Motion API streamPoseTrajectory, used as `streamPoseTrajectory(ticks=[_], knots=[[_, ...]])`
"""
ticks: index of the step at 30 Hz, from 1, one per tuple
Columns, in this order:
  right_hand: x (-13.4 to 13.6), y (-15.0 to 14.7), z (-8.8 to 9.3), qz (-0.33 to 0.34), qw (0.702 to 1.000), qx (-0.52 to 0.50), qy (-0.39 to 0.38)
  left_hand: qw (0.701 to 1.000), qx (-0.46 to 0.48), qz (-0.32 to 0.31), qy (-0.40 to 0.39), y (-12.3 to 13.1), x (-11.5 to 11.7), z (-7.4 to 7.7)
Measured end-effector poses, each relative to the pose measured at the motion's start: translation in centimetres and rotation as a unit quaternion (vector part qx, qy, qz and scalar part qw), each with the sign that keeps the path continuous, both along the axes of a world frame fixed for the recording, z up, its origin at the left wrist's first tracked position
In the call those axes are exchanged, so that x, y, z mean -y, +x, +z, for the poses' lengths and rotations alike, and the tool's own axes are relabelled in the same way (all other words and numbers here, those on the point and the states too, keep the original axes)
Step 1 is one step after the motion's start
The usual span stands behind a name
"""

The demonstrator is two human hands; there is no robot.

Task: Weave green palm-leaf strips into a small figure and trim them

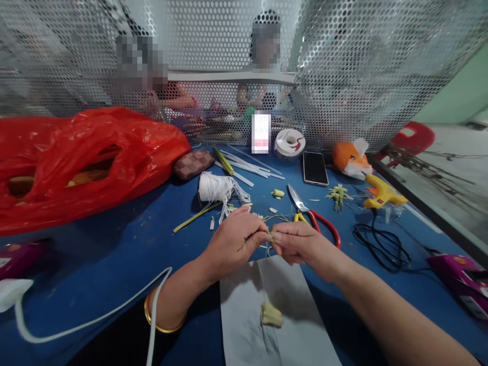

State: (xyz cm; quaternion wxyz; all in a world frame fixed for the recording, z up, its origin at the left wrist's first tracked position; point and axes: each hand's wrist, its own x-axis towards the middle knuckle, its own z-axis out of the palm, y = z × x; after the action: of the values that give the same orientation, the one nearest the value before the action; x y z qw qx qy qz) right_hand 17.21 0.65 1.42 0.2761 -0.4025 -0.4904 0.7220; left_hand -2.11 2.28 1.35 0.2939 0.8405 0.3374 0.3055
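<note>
My left hand [238,236] and my right hand [299,241] meet over the table, fingertips pinched together. Between the thumbs and fingers shows a bit of a small yellowish piece [270,235]; most of it is hidden, so its kind is unclear. Below the hands lies a sheet of white paper [293,300], bearing a short pale-yellow rolled piece [271,315]. Red-handled scissors [299,197] lie blades up-left, just beyond my right hand. A similar yellow piece [278,193] sits behind the hands. Loose white string trails from a spool [211,187] beyond my left hand.
A red plastic bag [145,147] covers the left back. White strips [247,165], a ribbon roll [290,144], a dark phone [315,168], a star-like plaited piece [338,195] and a yellow glue gun [385,193] with black cord lie around. A white cable [114,307] crosses my left wrist.
</note>
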Motion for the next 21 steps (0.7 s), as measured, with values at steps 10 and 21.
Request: streamPoseTrajectory(ticks=[10, 21], knots=[[-0.2, 0.1, -0.3, -0.016, 1.000, -0.013, -0.014, 0.976, 0.116, 0.043, -0.176, 0.6, 0.5, -0.2], [-1.2, 0.4, -0.7, -0.241, 0.967, -0.028, 0.076, 0.836, 0.347, 0.136, -0.403, 0.9, 0.3, -0.6]])
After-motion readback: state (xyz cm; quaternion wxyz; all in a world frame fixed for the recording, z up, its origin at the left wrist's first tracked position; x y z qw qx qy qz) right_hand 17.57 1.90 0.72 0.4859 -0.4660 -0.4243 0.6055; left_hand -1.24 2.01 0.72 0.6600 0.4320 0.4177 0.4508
